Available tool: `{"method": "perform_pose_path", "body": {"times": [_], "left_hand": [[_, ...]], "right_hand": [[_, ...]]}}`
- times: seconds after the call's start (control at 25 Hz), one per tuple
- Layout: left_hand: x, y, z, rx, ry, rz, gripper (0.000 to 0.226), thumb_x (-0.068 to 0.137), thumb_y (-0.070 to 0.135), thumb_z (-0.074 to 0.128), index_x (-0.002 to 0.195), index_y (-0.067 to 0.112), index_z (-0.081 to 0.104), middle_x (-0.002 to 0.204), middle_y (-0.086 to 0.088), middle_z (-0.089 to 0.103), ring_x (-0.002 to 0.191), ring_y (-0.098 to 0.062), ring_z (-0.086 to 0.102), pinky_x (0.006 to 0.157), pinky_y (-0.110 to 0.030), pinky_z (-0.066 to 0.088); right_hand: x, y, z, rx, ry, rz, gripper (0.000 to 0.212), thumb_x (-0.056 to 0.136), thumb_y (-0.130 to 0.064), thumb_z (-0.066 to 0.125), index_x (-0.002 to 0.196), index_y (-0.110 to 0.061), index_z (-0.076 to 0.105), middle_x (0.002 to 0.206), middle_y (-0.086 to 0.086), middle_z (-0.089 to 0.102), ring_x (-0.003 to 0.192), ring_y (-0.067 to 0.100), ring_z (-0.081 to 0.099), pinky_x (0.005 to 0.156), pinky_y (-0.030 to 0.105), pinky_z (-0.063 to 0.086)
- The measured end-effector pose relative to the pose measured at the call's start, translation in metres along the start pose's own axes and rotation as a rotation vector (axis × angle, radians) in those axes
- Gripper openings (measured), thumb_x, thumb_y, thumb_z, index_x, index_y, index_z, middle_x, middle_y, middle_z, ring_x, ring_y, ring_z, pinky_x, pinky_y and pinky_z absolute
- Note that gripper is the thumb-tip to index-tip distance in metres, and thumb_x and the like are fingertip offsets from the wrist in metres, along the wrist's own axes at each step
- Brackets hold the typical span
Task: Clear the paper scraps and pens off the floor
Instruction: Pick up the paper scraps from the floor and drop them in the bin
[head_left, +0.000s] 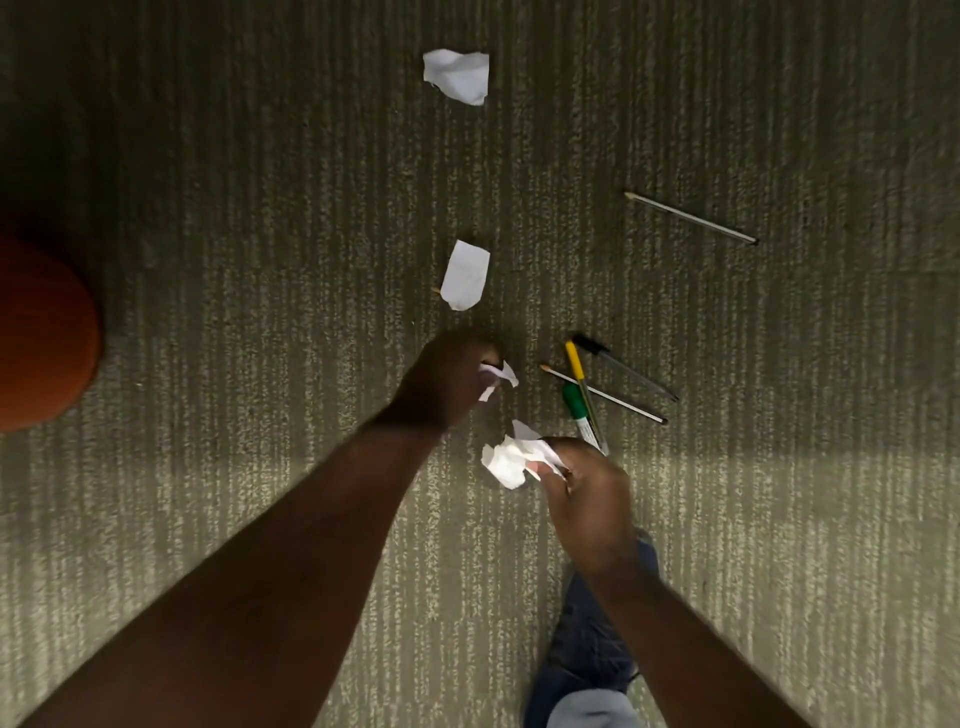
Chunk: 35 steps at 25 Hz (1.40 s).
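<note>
My left hand (449, 379) is closed around a small white paper scrap (500, 375) just above the carpet. My right hand (592, 499) grips a crumpled bunch of white paper (511, 460). Two more scraps lie on the carpet: a flat one (466, 275) just beyond my left hand and a crumpled one (458, 75) far ahead. A cluster of pens lies right of my left hand: a yellow pen (577, 371), a green-capped marker (575, 405), a black-capped pen (623, 366) and a thin pencil (605, 394). Another pencil (691, 217) lies apart, further right.
The floor is striped grey-green carpet (260, 312). A rounded orange object (41, 338) sits at the left edge. My leg in blue jeans (587, 639) shows at the bottom, under my right forearm.
</note>
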<state>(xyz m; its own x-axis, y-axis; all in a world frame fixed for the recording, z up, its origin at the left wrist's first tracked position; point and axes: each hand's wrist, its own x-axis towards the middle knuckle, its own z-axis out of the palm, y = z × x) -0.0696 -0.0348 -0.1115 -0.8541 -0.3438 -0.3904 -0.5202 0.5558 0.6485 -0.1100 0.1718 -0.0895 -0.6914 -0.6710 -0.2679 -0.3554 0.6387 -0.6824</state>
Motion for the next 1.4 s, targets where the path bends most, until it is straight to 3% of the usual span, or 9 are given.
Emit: {"method": "perform_pose_path", "body": {"times": [0.16,0.36,0.52,0.64,0.8,0.96,1.12,1.28,1.4], "left_hand": [[0.009,-0.010,-0.026,-0.066,0.076,0.025,0.006,0.073,0.004,0.070,0.076,0.008,0.070,0.070,0.004,0.062,0.072,-0.017,0.063,0.058,-0.006,0.031],[-0.004,-0.010,-0.016,-0.204,0.210,0.014,0.018,0.081,0.001,0.067,0.097,0.007,0.068,0.084,0.010,0.055,0.077,-0.012,0.059,0.069,0.000,0.035],[-0.024,-0.017,0.005,-0.120,0.361,-0.143,0.014,0.071,0.008,0.077,0.085,0.009,0.072,0.113,-0.010,0.064,0.107,-0.027,0.056,0.092,-0.030,0.044],[-0.054,-0.011,0.024,-0.027,0.322,-0.167,0.014,0.064,0.011,0.083,0.075,0.016,0.076,0.136,-0.008,0.055,0.122,-0.032,0.047,0.101,-0.037,0.041],[-0.068,-0.014,0.050,-0.134,0.286,-0.205,0.028,0.064,0.000,0.080,0.086,0.016,0.074,0.122,-0.004,0.063,0.109,-0.026,0.058,0.095,-0.037,0.050],[-0.053,-0.021,0.036,-0.184,0.273,-0.185,0.023,0.069,-0.010,0.072,0.087,0.004,0.074,0.100,-0.011,0.068,0.087,-0.012,0.064,0.087,0.000,0.035],[-0.040,-0.033,0.023,-0.120,0.172,-0.204,0.016,0.075,0.010,0.069,0.089,0.014,0.076,0.100,-0.006,0.072,0.093,-0.024,0.067,0.084,-0.029,0.051],[-0.023,-0.024,-0.002,-0.209,0.339,-0.222,0.007,0.079,0.010,0.070,0.083,0.015,0.073,0.081,-0.001,0.072,0.073,-0.013,0.065,0.062,-0.012,0.038],[-0.004,-0.024,-0.026,-0.337,0.442,-0.179,0.007,0.079,0.010,0.069,0.083,0.016,0.065,0.084,0.002,0.071,0.076,-0.011,0.067,0.069,-0.026,0.053]], "right_hand": [[0.018,-0.010,-0.001,0.164,0.284,0.172,0.015,0.082,-0.009,0.062,0.094,-0.009,0.071,0.090,0.009,0.072,0.083,0.026,0.067,0.077,0.034,0.052],[0.060,-0.021,-0.018,0.243,0.477,0.245,0.011,0.085,-0.014,0.066,0.094,-0.007,0.067,0.087,0.012,0.069,0.079,0.027,0.066,0.073,0.039,0.054],[0.115,-0.036,-0.015,0.233,0.374,0.171,0.017,0.082,-0.015,0.070,0.091,-0.003,0.063,0.090,0.020,0.065,0.083,0.036,0.062,0.076,0.038,0.050],[0.158,-0.054,0.009,0.058,0.213,-0.079,0.025,0.073,-0.007,0.074,0.092,0.006,0.065,0.109,0.030,0.061,0.100,0.042,0.058,0.089,0.037,0.042],[0.192,-0.062,0.049,-0.215,-0.185,-0.201,0.027,0.079,-0.014,0.070,0.102,0.001,0.068,0.143,0.018,0.044,0.128,0.036,0.039,0.106,0.039,0.032],[0.200,-0.069,0.048,-0.153,-0.128,-0.232,0.026,0.080,-0.007,0.068,0.106,0.000,0.066,0.119,0.020,0.062,0.111,0.033,0.057,0.094,0.032,0.039],[0.152,-0.050,0.002,0.069,0.133,-0.186,0.025,0.075,-0.006,0.075,0.095,-0.007,0.059,0.083,0.003,0.063,0.075,0.012,0.058,0.064,0.019,0.040],[0.059,0.001,-0.018,0.182,-0.084,0.007,0.049,0.076,-0.010,0.072,0.121,-0.008,0.054,0.107,-0.013,0.063,0.088,0.007,0.062,0.074,0.016,0.045],[0.010,0.026,0.003,-0.046,-0.225,0.014,0.027,0.080,-0.017,0.070,0.106,-0.012,0.066,0.099,0.000,0.070,0.090,0.020,0.066,0.078,0.016,0.040]]}}
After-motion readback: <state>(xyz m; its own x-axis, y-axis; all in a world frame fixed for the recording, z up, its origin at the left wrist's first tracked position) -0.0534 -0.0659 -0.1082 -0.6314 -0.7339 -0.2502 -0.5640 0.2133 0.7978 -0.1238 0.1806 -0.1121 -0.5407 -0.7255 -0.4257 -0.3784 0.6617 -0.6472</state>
